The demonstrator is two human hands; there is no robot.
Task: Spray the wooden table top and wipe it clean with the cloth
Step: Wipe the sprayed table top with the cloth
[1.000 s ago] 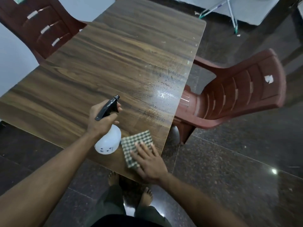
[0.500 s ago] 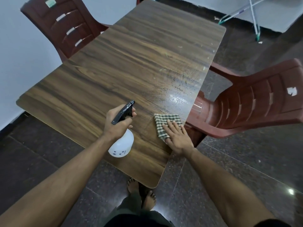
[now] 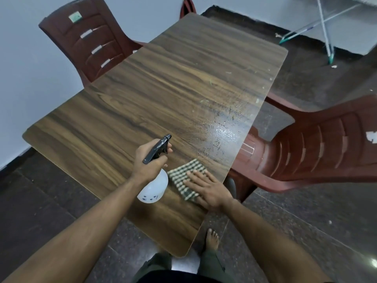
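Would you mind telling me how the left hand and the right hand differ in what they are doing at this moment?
The left hand is curled round the spray bottle, while the right hand lies flat. The left hand holds the bottle up; the right hand presses the checked cloth against the table top. Both work over the table's near right part.

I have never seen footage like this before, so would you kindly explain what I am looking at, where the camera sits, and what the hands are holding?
There is no machine here: a person wears a wide-angle camera on the head, looking down at their own arms. The left hand grips a white spray bottle with a black trigger head, nozzle aimed across the wooden table. The right hand lies flat on a checked cloth near the table's right edge. Beyond the cloth, a wet patch shines. Two red-brown plastic chairs stand at the table, one at the far left and one on the right.
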